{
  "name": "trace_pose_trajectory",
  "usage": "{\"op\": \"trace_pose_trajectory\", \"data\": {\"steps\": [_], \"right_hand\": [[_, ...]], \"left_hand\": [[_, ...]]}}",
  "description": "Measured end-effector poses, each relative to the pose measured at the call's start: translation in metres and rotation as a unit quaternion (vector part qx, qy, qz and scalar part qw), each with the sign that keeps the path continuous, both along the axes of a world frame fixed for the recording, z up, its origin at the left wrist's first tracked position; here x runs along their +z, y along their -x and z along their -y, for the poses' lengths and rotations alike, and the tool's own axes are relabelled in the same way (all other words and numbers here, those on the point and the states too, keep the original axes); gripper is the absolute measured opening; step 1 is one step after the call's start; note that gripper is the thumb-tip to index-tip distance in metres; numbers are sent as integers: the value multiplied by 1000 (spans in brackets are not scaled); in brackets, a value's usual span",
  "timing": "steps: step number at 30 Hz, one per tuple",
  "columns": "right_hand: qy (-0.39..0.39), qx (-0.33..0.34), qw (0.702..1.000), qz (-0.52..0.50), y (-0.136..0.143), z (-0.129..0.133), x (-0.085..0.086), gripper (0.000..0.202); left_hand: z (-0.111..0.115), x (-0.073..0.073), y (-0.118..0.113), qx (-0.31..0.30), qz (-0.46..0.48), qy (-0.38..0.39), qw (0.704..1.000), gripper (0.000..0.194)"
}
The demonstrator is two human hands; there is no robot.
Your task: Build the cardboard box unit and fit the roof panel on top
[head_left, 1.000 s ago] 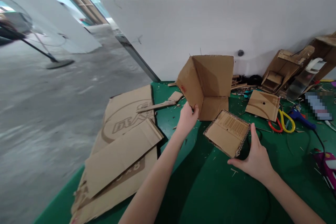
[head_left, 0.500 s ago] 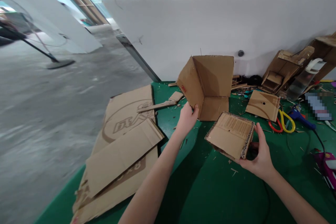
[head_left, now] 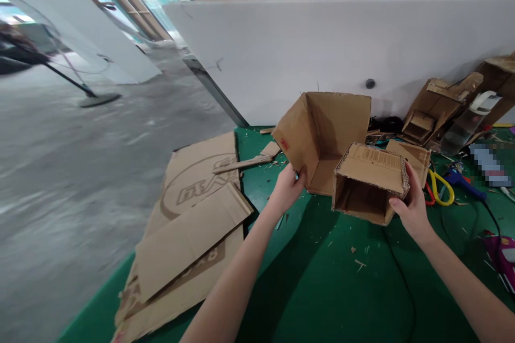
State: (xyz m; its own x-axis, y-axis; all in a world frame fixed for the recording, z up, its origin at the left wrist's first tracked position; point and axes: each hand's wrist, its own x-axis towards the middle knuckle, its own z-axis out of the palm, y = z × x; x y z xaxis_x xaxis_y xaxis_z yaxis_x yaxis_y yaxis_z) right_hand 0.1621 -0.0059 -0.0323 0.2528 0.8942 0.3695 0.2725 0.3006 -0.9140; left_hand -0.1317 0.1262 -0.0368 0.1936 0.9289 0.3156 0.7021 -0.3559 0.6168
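Pinches the lower edge of a three-panel cardboard corner point(head_left: 341, 118) with the left hand point(head_left: 288, 185), thumb against the left panel. Grasps a small open-ended cardboard box point(head_left: 372, 161) by its right side with the right hand point(head_left: 412, 206), thumb at the near right edge, opening tilted toward the near side. Holds this box in front of the corner's right part; cannot tell whether touching it. At left on the green table point(head_left: 314, 278), a printed cardboard sheet point(head_left: 189, 171), with a plain cardboard panel point(head_left: 193, 241) and the end of a narrow strip point(head_left: 241, 163) on top. At right, past the right hand, scissors point(head_left: 444, 203) with yellow and red handles, beside a blue glue gun point(head_left: 462, 181). Farther right, a clear bottle point(head_left: 462, 128), tilted.
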Motion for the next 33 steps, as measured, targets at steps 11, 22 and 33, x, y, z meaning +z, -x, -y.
{"op": "trace_pose_trajectory", "data": {"steps": [11,22,33], "right_hand": [[76,24,994,-70,8,-40,-9,98],[134,58,979,-145,15,-42,1,95],[209,11,960,-185,26,-42,14,84]], "left_hand": [[27,12,3,-7,34,33,999,39],[85,70,-23,-111,-165,-242,950,29],[92,111,-56,-282,-305,-24,909,28]]}}
